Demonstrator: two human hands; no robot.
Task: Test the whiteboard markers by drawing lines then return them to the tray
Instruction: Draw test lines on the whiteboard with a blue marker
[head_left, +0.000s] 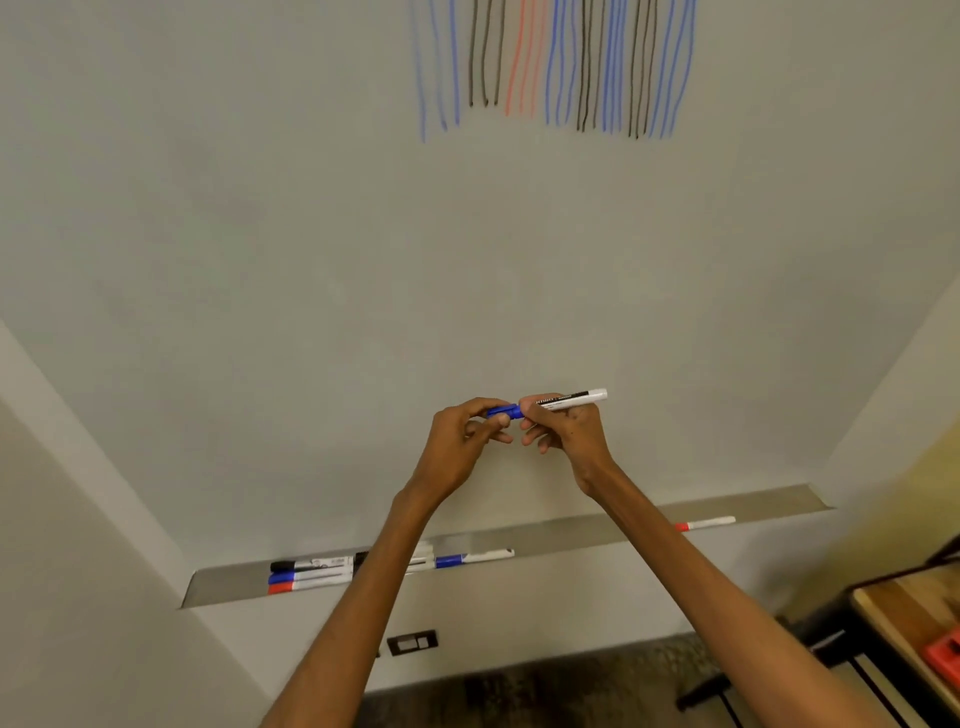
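Observation:
In front of the whiteboard (311, 260) my right hand (569, 428) grips the white barrel of a blue marker (576, 399), held level. My left hand (462, 439) pinches its blue cap (505, 412) at the marker's left end; whether the cap is fully seated I cannot tell. Several blue, black and red lines (556, 67) run down the top of the board. The metal tray (571, 535) below holds several markers: black, blue and red ones (306, 576) at the left, a blue one (472, 558) in the middle, a red one (706, 524) at the right.
A wooden table (904, 608) on black legs stands at the lower right with a red object (945, 649) on it. A dark wall outlet (413, 643) sits under the tray. White walls flank the board on both sides.

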